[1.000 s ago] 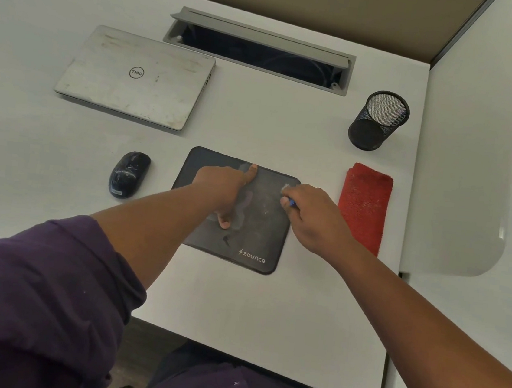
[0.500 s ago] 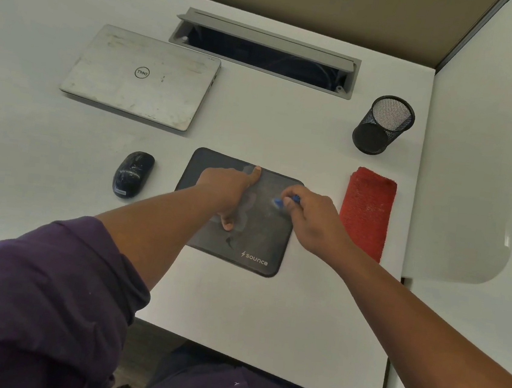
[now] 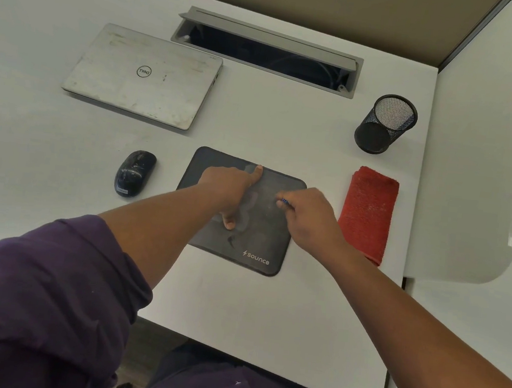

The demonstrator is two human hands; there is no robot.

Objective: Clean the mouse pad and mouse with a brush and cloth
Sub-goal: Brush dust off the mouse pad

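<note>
Both hands over the dark mouse pad (image 3: 261,248) at the near middle of the desk (image 3: 236,312). The left hand (image 3: 233,188) presses down with forefinger and thumb spread apart, likely pinning the pad so it can't slide. The right hand (image 3: 306,215) is closed on a small brush (image 3: 284,201), only a blue tip showing, working the pad's right half. Mouse (image 3: 135,173) waits left of the pad, untouched; red cloth (image 3: 368,212) lies folded just right.

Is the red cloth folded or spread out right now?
Folded. The red cloth lies as a thick narrow rectangle with layered edges, right of the mouse pad, untouched.
</note>
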